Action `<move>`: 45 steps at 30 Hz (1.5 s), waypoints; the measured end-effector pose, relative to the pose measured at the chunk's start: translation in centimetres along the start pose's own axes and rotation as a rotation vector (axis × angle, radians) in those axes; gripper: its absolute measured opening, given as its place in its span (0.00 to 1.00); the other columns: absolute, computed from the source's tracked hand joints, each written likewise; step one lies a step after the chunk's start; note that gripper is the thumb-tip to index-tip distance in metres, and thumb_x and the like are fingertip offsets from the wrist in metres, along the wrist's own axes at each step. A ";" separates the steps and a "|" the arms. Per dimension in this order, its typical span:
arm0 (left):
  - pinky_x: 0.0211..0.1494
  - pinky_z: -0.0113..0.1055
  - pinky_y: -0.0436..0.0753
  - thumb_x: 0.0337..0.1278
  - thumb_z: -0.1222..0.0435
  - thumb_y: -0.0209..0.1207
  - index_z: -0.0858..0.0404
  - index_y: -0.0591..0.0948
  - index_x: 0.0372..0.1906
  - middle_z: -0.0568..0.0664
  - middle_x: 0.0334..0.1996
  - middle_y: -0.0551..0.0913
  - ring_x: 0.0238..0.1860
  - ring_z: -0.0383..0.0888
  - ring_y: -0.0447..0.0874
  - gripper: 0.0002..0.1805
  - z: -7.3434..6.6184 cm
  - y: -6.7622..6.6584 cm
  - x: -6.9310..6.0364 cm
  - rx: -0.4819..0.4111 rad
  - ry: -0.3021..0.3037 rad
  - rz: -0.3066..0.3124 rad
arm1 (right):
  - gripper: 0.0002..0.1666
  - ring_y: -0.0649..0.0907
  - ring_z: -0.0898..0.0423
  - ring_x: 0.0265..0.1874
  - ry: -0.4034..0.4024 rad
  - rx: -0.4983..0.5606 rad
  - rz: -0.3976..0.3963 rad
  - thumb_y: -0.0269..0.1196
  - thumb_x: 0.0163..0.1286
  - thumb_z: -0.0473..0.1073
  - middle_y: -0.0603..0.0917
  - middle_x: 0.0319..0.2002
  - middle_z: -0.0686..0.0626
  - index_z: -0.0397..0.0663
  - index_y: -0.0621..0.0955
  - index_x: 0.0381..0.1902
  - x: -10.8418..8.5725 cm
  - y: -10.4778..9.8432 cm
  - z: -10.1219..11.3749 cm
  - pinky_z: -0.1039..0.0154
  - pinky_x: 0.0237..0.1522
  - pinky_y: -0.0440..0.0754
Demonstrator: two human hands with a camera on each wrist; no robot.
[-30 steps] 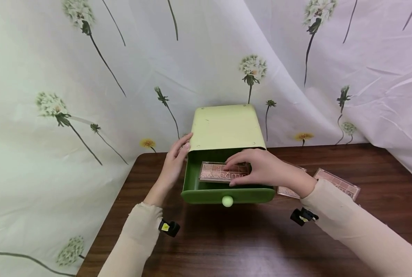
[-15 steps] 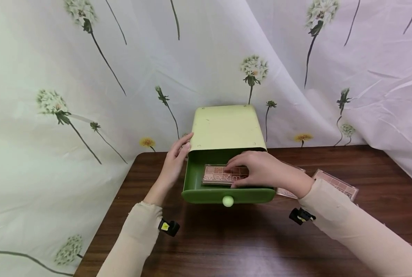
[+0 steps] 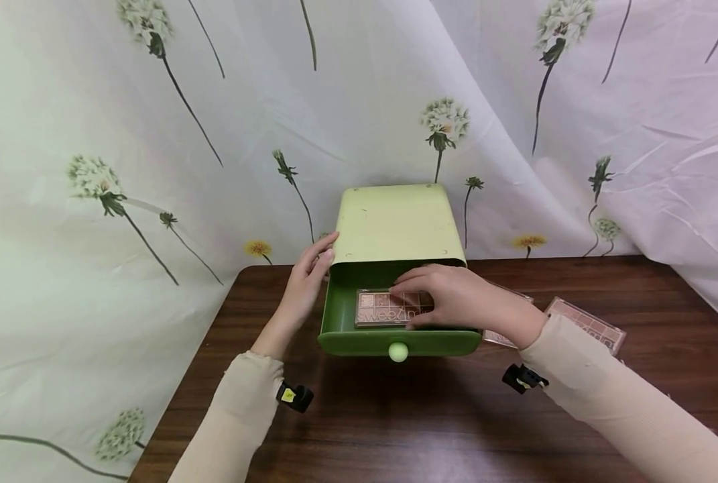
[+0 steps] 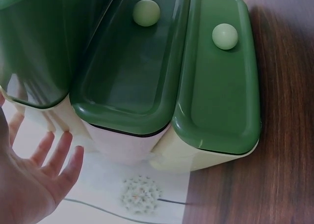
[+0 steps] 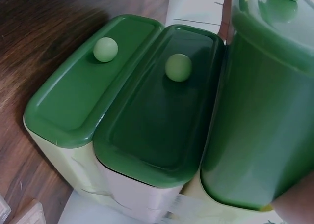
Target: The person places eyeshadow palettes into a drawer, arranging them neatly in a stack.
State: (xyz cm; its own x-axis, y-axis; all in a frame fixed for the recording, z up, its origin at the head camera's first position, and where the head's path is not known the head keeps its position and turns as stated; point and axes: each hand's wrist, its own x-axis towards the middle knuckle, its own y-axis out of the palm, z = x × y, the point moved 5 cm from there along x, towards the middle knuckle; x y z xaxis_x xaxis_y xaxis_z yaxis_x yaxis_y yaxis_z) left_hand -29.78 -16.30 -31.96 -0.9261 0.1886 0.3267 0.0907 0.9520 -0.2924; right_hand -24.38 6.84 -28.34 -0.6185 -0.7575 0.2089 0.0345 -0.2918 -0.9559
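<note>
A drawer unit with a pale yellow-green top (image 3: 401,221) stands at the back of the table, its green top drawer (image 3: 346,343) pulled out. Inside that drawer is an eyeshadow palette (image 3: 373,310) with a clear, lettered lid. My right hand (image 3: 458,298) holds the palette's right part between thumb and fingers; the palm side is hidden. Against the unit's left side rests my left hand (image 3: 301,282), its fingers extended. In the left wrist view, the left hand (image 4: 34,184) shows spread fingers beside the unit. Only a blurred edge of the right hand (image 5: 299,199) shows in the right wrist view.
Two similar palettes, one partly behind the right wrist (image 3: 502,337) and one farther right (image 3: 594,327), lie on the brown wooden table (image 3: 383,429). Below the top drawer are a middle drawer (image 4: 127,71) and a bottom drawer (image 4: 221,96), both closed. A flowered cloth (image 3: 244,134) hangs behind.
The palette has shifted slightly right and toward the drawer's front, settling lower, with my right hand moving along with it. My left hand stays against the unit's side.
</note>
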 end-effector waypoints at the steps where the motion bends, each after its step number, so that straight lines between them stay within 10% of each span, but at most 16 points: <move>1: 0.51 0.44 0.73 0.78 0.56 0.46 0.53 0.68 0.74 0.55 0.68 0.65 0.58 0.50 0.71 0.25 0.0 0.0 0.0 0.000 -0.001 -0.001 | 0.32 0.78 0.52 0.59 -0.001 0.030 -0.001 0.75 0.58 0.53 0.80 0.59 0.52 0.51 0.83 0.60 -0.1 -0.1 0.0 0.51 0.57 0.77; 7: 0.51 0.44 0.73 0.78 0.55 0.46 0.53 0.68 0.74 0.54 0.68 0.65 0.59 0.50 0.71 0.25 0.1 0.0 0.0 0.003 -0.009 -0.006 | 0.27 0.76 0.53 0.62 -0.012 0.220 -0.040 0.71 0.64 0.47 0.80 0.60 0.51 0.49 0.82 0.61 -1.0 -1.3 0.1 0.52 0.60 0.74; 19: 0.52 0.43 0.73 0.78 0.55 0.45 0.51 0.68 0.74 0.54 0.68 0.66 0.58 0.50 0.71 0.25 0.5 -0.2 0.1 0.014 -0.006 -0.002 | 0.21 0.78 0.57 0.59 -0.003 0.268 -0.270 0.70 0.66 0.40 0.81 0.58 0.57 0.56 0.84 0.56 -5.1 -3.3 -0.1 0.51 0.52 0.80; 27: 0.51 0.43 0.73 0.78 0.55 0.45 0.52 0.68 0.74 0.56 0.67 0.66 0.57 0.50 0.71 0.25 0.5 -0.1 0.2 0.005 -0.001 -0.006 | 0.25 0.80 0.59 0.56 -0.064 0.250 -0.443 0.72 0.56 0.28 0.84 0.53 0.55 0.52 0.85 0.52 -8.4 -4.1 -1.4 0.73 0.57 0.72; 39: 0.51 0.43 0.74 0.78 0.55 0.45 0.52 0.68 0.74 0.55 0.67 0.65 0.56 0.50 0.72 0.25 0.4 0.1 0.1 0.003 -0.004 0.003 | 0.30 0.81 0.67 0.49 -0.020 0.232 -0.521 0.73 0.49 0.23 0.85 0.49 0.54 0.48 0.85 0.50 -12.5 -2.9 -4.4 0.75 0.31 0.76; 45: 0.51 0.43 0.74 0.78 0.55 0.46 0.52 0.68 0.74 0.56 0.66 0.66 0.55 0.51 0.72 0.25 0.4 0.0 0.0 0.000 -0.001 0.000 | 0.29 0.80 0.69 0.45 0.043 0.200 -0.537 0.74 0.47 0.22 0.86 0.47 0.55 0.46 0.86 0.49 -14.0 -1.5 -5.9 0.77 0.48 0.73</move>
State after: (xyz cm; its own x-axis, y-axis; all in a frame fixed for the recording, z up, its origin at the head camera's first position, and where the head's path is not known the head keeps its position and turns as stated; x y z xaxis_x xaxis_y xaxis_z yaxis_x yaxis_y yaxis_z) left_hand -29.95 -16.37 -32.27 -0.9266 0.1879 0.3256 0.0903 0.9520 -0.2924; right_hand -20.41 21.32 -31.01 -0.6216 -0.4492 0.6418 -0.1485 -0.7368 -0.6596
